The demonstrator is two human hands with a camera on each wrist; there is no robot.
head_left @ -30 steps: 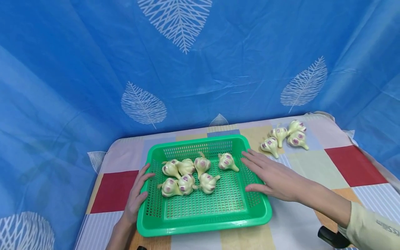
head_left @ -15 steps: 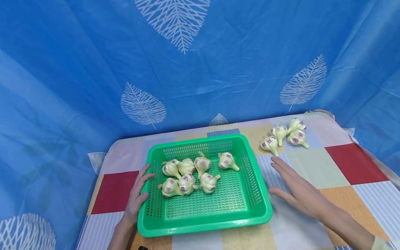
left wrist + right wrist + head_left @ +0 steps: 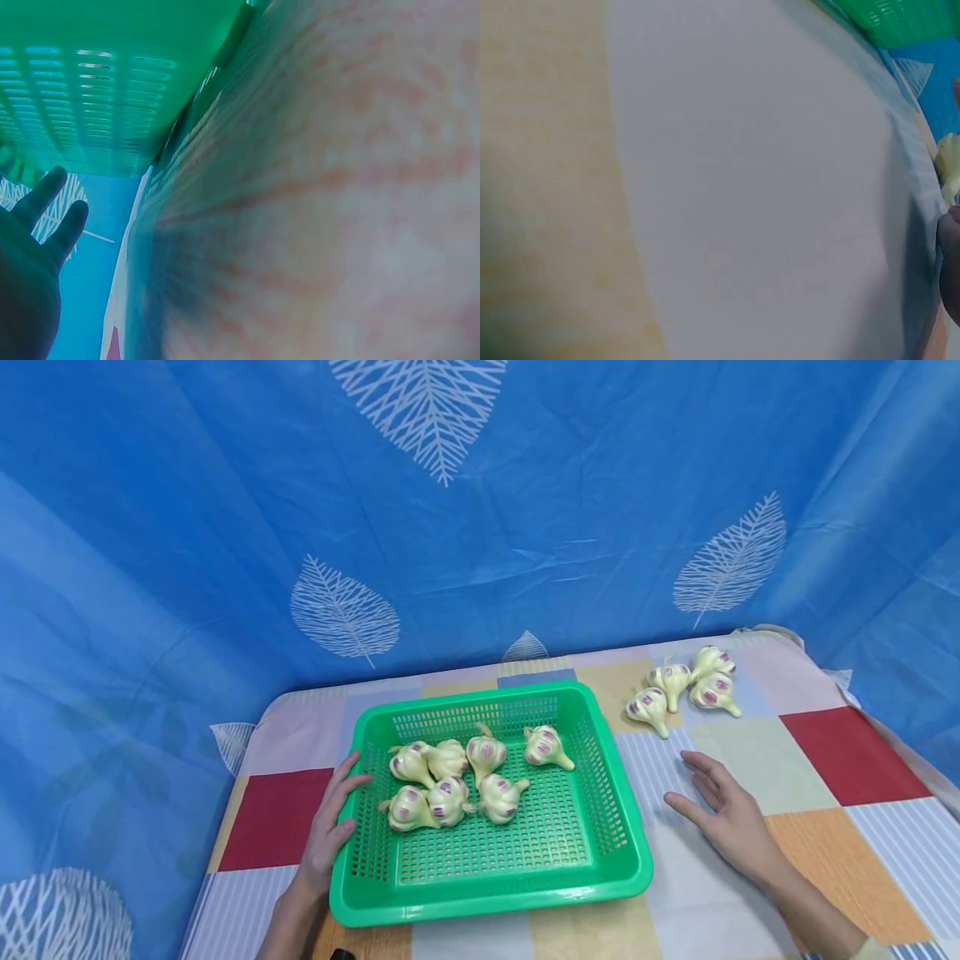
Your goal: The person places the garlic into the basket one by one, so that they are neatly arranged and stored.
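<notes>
A green plastic basket (image 3: 491,910) stands on the table with several purple-streaked garlic bulbs (image 3: 447,802) inside, mostly grouped toward its left. My left hand (image 3: 324,839) lies along the basket's left side, its fingers spread and fairly straight, touching the rim. In the left wrist view, part of that hand (image 3: 30,277) shows beside the slotted basket wall (image 3: 94,97). Right of the basket, my right hand (image 3: 738,827) hovers over the tablecloth with loosely bent fingers and nothing in them. Beyond it, several more garlic bulbs (image 3: 670,681) lie on the table at the back right.
A patchwork-checked tablecloth (image 3: 862,756) covers the table. Blue curtains with white leaf prints (image 3: 480,568) hang right behind it and along both sides. A small black object (image 3: 342,954) shows at the bottom edge near my left arm.
My right hand has left the basket's right side and moved right over the tablecloth, its fingers bending a little. My left hand, the basket and the garlic bulbs have stayed put.
</notes>
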